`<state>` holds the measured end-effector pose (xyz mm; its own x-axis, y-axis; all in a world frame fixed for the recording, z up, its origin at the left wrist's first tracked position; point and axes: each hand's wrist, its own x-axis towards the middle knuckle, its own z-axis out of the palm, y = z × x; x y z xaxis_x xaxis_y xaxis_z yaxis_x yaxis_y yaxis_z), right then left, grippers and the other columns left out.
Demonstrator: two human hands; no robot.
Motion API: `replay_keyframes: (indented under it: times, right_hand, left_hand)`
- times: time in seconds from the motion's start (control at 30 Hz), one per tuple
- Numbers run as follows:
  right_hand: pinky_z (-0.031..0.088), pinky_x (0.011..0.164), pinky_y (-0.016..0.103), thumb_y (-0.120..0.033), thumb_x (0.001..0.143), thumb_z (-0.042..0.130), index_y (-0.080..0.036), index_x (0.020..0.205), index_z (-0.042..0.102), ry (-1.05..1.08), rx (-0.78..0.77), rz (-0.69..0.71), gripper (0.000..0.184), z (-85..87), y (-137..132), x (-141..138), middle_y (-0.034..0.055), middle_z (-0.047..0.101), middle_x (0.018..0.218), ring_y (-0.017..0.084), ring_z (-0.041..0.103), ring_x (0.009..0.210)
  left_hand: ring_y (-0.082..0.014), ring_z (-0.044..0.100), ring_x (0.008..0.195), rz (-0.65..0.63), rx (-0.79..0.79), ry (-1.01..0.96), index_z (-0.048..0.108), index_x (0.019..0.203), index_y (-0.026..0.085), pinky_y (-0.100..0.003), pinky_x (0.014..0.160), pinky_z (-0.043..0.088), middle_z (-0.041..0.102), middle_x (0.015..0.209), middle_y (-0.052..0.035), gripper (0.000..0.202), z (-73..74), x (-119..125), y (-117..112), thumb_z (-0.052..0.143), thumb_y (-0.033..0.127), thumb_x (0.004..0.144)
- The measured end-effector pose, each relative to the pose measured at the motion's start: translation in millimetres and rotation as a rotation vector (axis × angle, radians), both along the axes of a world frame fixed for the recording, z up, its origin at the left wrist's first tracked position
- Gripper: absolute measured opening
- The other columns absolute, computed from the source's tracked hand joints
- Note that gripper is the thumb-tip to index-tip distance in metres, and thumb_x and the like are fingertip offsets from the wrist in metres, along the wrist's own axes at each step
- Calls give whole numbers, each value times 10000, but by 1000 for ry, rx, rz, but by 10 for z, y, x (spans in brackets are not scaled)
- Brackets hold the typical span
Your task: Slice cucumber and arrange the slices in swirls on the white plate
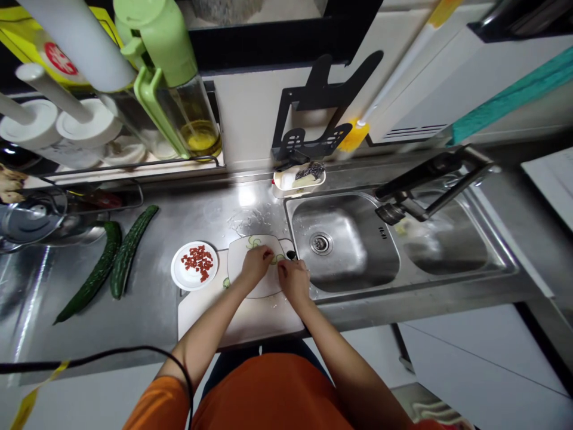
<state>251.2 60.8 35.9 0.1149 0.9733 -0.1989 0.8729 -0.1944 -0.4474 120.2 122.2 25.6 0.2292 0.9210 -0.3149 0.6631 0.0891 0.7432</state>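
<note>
A square white plate (pixel 242 272) lies on a pale cutting board (pixel 268 319). Thin green cucumber slices (pixel 253 242) rest near its far edge. My left hand (pixel 258 264) is over the plate's middle, fingertips pinched at a cucumber slice (pixel 277 258). From the right side, my right hand (pixel 294 279) reaches in with its fingers closed on the same slice. A small dark green piece (pixel 291 255) shows just beyond the right hand. One cucumber end (pixel 226 282) sits on the board left of the plate.
Left of the board stands a round white plate (pixel 179 276) of chopped red pieces. Two whole cucumbers (pixel 128 257) lie farther left. A steel sink (pixel 344 239) with a black faucet (pixel 403 209) is at the right. An oil bottle (pixel 197 119) stands on the rack behind.
</note>
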Motion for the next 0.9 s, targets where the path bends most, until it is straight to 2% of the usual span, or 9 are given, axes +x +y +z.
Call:
replay_keyframes:
  times: [0.37, 0.9]
  right_hand:
    - [174, 615, 304, -228, 897, 488, -217, 857, 649, -139, -52, 19, 166, 36, 60, -70, 45, 649, 823, 219, 450, 918]
    - [237, 655, 325, -201, 902, 472, -205, 889, 633, -256, -34, 60, 161, 2, 42, -96, 72, 629, 915, 245, 423, 980]
  left_hand:
    - [-157, 567, 801, -85, 71, 147, 656, 802, 188, -260, 722, 405, 662, 819, -30, 117, -59, 53, 57, 540, 192, 812]
    - [-174, 554, 825, -98, 109, 183, 655, 813, 190, -280, 753, 402, 637, 820, -44, 144, -122, 128, 38, 516, 219, 837]
